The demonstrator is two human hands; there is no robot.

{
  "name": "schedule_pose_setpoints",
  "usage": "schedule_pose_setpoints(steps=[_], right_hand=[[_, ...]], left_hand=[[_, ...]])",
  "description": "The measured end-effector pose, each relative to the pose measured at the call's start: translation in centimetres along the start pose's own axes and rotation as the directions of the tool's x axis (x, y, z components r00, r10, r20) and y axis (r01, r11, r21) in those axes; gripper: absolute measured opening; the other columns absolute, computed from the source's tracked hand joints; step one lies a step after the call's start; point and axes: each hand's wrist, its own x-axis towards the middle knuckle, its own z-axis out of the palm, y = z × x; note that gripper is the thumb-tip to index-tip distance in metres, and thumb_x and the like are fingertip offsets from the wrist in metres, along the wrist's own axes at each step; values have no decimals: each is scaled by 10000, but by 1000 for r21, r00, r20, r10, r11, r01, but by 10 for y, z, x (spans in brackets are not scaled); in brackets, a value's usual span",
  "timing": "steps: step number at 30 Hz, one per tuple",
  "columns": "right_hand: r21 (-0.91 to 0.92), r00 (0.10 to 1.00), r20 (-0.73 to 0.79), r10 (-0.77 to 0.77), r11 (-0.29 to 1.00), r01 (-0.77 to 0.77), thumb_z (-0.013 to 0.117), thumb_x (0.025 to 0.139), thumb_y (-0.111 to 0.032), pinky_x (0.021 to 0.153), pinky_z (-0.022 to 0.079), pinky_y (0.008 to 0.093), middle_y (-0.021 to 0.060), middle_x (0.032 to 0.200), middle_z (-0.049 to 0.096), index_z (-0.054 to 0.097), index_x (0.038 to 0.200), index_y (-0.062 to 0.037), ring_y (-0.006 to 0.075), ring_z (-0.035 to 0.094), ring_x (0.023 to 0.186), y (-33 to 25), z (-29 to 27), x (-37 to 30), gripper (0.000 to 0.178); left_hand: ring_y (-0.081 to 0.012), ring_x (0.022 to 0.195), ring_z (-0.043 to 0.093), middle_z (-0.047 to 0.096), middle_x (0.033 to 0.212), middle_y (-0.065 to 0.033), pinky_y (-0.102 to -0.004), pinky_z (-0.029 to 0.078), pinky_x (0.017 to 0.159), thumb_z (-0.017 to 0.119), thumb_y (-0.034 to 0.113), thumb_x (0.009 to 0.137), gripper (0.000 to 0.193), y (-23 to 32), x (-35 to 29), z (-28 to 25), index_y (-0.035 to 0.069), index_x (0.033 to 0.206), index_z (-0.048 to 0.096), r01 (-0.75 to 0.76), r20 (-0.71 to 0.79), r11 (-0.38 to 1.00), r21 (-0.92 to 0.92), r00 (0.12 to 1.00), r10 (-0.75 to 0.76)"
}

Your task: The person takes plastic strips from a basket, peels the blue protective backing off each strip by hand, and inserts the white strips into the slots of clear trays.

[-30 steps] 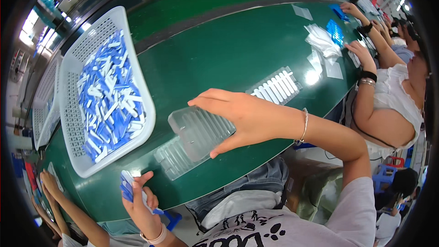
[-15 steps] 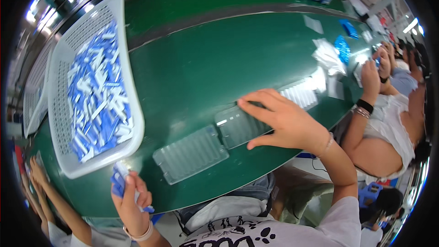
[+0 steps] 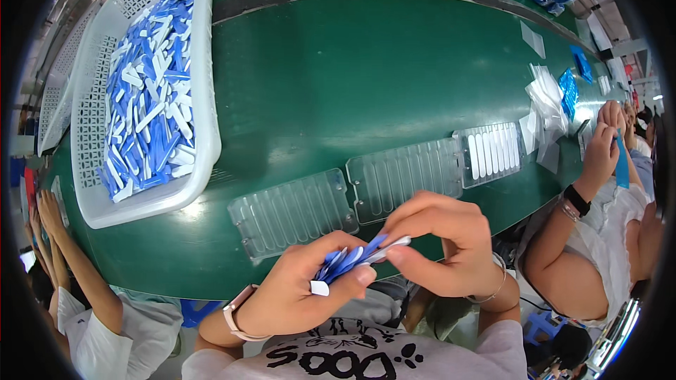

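My left hand (image 3: 299, 285) is closed around a bunch of small flat blue and white sticks (image 3: 345, 259) with rounded ends. At the right end of that bunch, my right hand (image 3: 447, 243) pinches a white stick (image 3: 396, 245) between thumb and fingers. Just beyond my hands lie two clear plastic trays with long slots, the left tray (image 3: 292, 212) and the middle tray (image 3: 405, 172); no sticks show in either. Farther right, a similar tray (image 3: 459, 158) holds several white sticks (image 3: 494, 153) side by side.
A large white perforated basket (image 3: 205, 123) full of loose blue and white sticks (image 3: 151, 91) stands at the left. Clear plastic sheets (image 3: 546, 102) and a blue shiny packet (image 3: 569, 91) lie at the right on the green table (image 3: 296, 84). Co-workers' hands (image 3: 609, 134) are at both sides.
My left hand has moved right and my right hand has come back from the middle tray. They now meet in front of the trays, the right pinching a stick from the left's bunch.
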Motion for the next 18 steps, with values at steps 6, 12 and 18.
schedule_pose_setpoints(steps=[6, 12, 18], right_hand=[[-43, 997, -80, 2, 999, -5, 676, 720, 39, 605, 471, 257, 119, 872, 667, 684, 885, 0, 168, 610, 705, 3, -15, -4, 170], [-656, 724, 77, -685, 513, 554, 728, 640, -110, 588, 320, 264, -60, 948, 681, 725, 850, -147, 75, 486, 717, 12, -33, -23, 213], [-737, 770, 94, -631, 476, 480, 700, 663, -114, 611, 326, 254, -72, 932, 681, 720, 790, -156, 69, 497, 720, 12, -32, -13, 136]], left_hand=[[-41, 554, 459, 627, 702, -56, -208, 353, 502, 528, 149, 952, 205, -3, 12, 10, -7, 1085, 536, 34, -33, 986, -162, 999, -40], [-57, 510, 462, 619, 696, -118, -199, 321, 444, 515, 247, 963, 295, -2, 16, 13, -27, 1066, 548, -94, -194, 961, -261, 980, 44], [-13, 552, 414, 589, 731, -43, -185, 290, 460, 469, 145, 984, 212, -5, 23, 12, -11, 1105, 546, 9, -58, 850, -527, 997, -47]])
